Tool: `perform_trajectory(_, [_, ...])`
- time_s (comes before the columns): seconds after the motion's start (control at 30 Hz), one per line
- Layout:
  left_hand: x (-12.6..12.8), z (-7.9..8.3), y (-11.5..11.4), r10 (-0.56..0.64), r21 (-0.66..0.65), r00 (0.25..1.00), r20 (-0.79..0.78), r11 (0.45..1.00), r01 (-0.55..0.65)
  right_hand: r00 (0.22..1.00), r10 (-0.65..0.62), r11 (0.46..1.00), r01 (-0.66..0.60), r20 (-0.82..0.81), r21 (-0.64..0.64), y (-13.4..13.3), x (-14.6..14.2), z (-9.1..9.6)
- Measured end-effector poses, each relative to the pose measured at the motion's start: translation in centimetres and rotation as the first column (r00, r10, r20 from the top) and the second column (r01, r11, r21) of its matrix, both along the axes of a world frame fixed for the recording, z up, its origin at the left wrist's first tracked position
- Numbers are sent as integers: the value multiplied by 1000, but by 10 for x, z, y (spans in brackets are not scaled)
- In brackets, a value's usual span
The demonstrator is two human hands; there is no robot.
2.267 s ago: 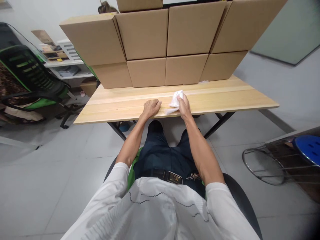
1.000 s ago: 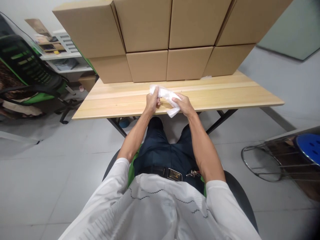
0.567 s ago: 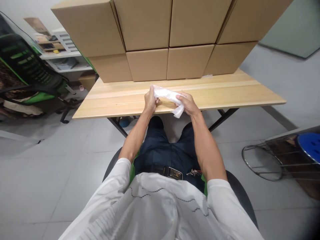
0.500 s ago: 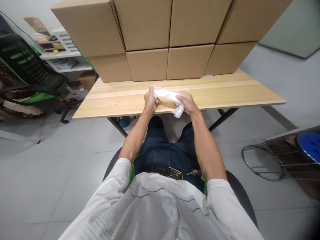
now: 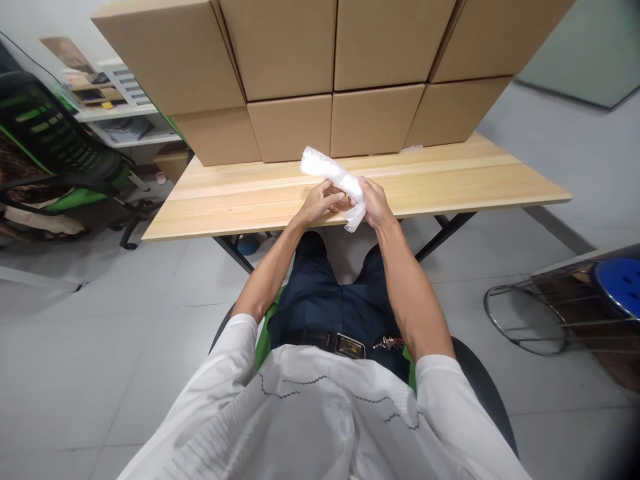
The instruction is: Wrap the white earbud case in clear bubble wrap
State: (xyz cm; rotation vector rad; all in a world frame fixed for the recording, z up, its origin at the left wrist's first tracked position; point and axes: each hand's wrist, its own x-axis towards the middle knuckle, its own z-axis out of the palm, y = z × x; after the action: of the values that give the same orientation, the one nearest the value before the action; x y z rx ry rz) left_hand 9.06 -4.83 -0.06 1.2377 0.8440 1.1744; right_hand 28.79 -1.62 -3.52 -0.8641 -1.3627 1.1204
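Note:
A white crumpled plastic bag (image 5: 330, 175), twisted into a long roll, is held up over the near edge of the wooden table (image 5: 450, 183). My right hand (image 5: 376, 205) is closed around its lower end, where a loose tail hangs down. My left hand (image 5: 318, 204) pinches the roll near its middle with the fingertips. The upper end of the roll sticks out free toward the back left. Both forearms reach forward from my lap.
Stacked cardboard boxes (image 5: 310, 73) line the back of the table. A green and black office chair (image 5: 55, 153) and a shelf (image 5: 115, 113) stand at the left. A metal stool frame with a blue seat (image 5: 615, 293) is at the right.
My left hand slid from the roll's upper end down to its middle, next to my right hand. The bag's upper end now stands free. Earlier the left hand lay flat on the table.

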Motion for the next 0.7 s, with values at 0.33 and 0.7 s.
perform_trajectory(0.33, [-2, -6, 5, 53, -11, 994, -95, 998, -54, 999, 12, 1000, -12, 51, 15, 8, -3, -10])
perform_trajectory(0.7, [9, -17, 13, 196, -127, 979, -61, 971, -203, 977, 73, 987, -100, 200, 124, -7, -14, -3])
